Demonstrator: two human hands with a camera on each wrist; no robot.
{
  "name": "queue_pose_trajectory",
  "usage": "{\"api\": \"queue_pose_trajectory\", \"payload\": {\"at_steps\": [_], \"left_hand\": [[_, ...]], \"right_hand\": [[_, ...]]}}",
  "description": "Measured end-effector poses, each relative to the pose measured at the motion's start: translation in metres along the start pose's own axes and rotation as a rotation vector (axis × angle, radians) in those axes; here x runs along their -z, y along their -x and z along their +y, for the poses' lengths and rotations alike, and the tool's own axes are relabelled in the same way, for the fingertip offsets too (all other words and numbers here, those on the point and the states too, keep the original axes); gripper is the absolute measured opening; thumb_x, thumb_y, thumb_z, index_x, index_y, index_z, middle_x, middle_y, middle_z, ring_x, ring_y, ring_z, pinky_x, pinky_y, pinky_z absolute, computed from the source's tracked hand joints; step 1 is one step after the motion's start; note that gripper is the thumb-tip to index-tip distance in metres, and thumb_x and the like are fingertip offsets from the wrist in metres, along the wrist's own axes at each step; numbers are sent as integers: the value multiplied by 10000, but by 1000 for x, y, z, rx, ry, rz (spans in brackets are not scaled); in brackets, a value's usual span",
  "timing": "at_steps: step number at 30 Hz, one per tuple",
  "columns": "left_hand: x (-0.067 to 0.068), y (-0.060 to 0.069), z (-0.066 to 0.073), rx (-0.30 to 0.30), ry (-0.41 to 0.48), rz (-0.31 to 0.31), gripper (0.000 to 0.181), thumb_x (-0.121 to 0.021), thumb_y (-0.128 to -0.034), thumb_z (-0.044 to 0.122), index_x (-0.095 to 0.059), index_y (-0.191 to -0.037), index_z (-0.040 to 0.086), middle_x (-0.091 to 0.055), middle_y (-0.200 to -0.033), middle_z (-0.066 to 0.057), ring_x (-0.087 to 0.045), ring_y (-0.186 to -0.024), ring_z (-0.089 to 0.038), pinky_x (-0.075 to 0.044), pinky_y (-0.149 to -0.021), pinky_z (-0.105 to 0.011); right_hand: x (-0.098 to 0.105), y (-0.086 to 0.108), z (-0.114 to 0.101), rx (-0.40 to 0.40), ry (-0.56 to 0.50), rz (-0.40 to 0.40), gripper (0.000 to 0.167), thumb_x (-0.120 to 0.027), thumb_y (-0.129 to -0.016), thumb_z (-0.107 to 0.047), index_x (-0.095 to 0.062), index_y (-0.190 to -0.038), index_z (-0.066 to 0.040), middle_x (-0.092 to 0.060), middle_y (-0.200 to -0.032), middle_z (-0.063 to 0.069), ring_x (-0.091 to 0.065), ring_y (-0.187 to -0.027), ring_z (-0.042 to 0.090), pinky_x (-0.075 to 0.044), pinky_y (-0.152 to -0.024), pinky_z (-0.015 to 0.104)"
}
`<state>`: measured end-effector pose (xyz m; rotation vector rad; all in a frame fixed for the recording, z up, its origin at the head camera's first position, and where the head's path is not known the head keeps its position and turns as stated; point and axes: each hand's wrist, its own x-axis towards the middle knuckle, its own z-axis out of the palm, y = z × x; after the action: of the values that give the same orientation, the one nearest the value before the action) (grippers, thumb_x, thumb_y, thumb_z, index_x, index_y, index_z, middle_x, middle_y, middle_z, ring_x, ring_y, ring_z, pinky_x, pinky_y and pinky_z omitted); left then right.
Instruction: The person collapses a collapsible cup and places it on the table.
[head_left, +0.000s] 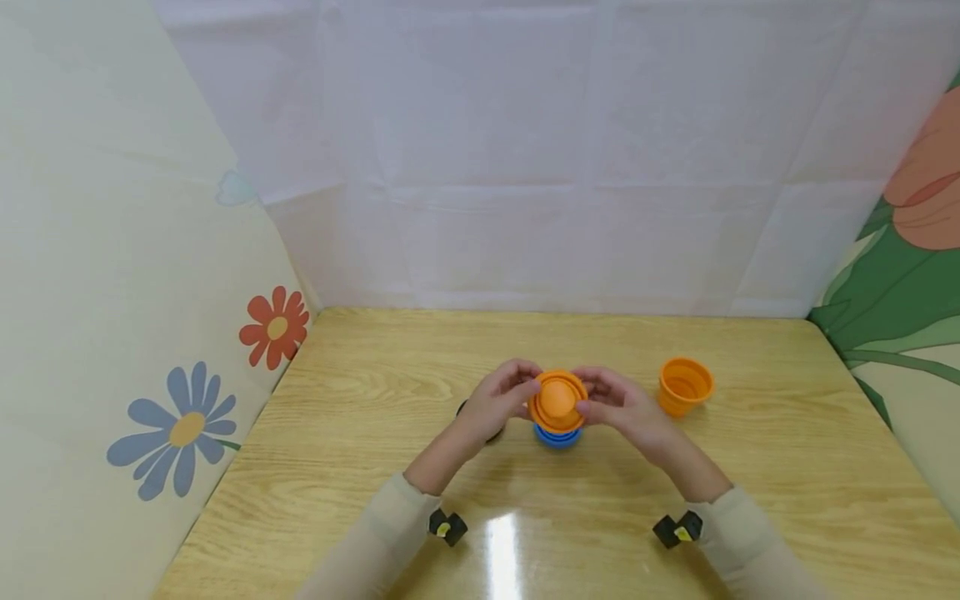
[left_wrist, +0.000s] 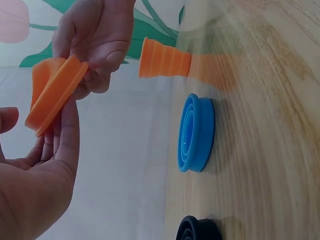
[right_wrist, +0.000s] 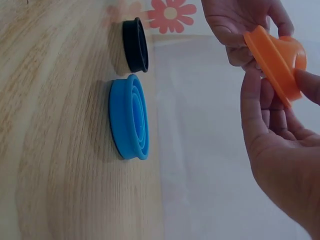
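Note:
Both hands hold an orange collapsible silicone cup (head_left: 558,401) in the air, partly folded, with its centre bulging out of the ringed rim. My left hand (head_left: 498,403) grips its left side, fingers behind the rim and thumb in front. From the right, my right hand (head_left: 621,410) pinches the opposite edge, its thumb near the raised centre. Below the held cup, a flattened blue collapsible cup (left_wrist: 196,133) lies on the table, partly hidden in the head view. A flattened black collapsible cup (right_wrist: 135,45) lies left of the blue one, mostly covered by my left hand in the head view.
Standing upright to the right is a second orange cup (head_left: 686,387), fully extended. The wooden table (head_left: 360,400) meets a white cloth wall (head_left: 480,167) at the back. Flower-patterned cloth hangs at both sides.

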<state>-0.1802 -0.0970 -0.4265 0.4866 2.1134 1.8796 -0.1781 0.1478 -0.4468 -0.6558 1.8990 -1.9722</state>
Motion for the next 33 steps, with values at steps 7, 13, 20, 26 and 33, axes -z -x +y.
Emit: {"api": "queue_pose_trajectory", "payload": {"at_steps": [7,13,20,26,33], "left_hand": [[-2,1,-1,20,-27,-82,385,-540,-1064,226,-534,-1384,12,-581,-1152,-129,-623,-947,-158,-610,-778,-357],[-3,0,-2,12,-8,12,361,-528,-1065,204,-507,-1371,14,-541,-1160,-144,-631,-935,-175,-624,-769,-379],[-4,0,-2,-24,66,55,335,-500,-1068,158,-430,-1352,-4,-493,-1146,-128,-642,-964,-167,-622,-816,-408],[-4,-1,-3,1,40,62,328,-542,-1044,141,-458,-1318,-18,-480,-1135,-129,-629,-957,-165,-625,-796,-436],[-1,0,-1,19,-51,-4,355,-563,-1053,207,-555,-1371,50,-558,-1092,-138,-631,-890,-192,-618,-754,-522]], "right_hand": [[2,-2,1,-11,26,-42,474,-585,-1036,-148,-476,-1462,29,-582,-1383,187,-661,-1060,175,-596,-869,363],[-1,-1,6,-31,-32,11,507,-570,-1050,-179,-418,-1483,38,-565,-1319,191,-647,-1075,207,-596,-892,407],[-10,0,14,-13,-93,8,557,-601,-1026,-118,-355,-1500,39,-549,-1312,161,-664,-1084,287,-555,-940,547],[-9,0,13,-9,-51,47,524,-585,-1034,-122,-399,-1498,32,-560,-1344,196,-673,-1076,224,-578,-941,409],[-3,1,10,2,14,29,477,-566,-1043,-129,-449,-1475,37,-589,-1301,186,-657,-1065,175,-587,-899,328]]}}
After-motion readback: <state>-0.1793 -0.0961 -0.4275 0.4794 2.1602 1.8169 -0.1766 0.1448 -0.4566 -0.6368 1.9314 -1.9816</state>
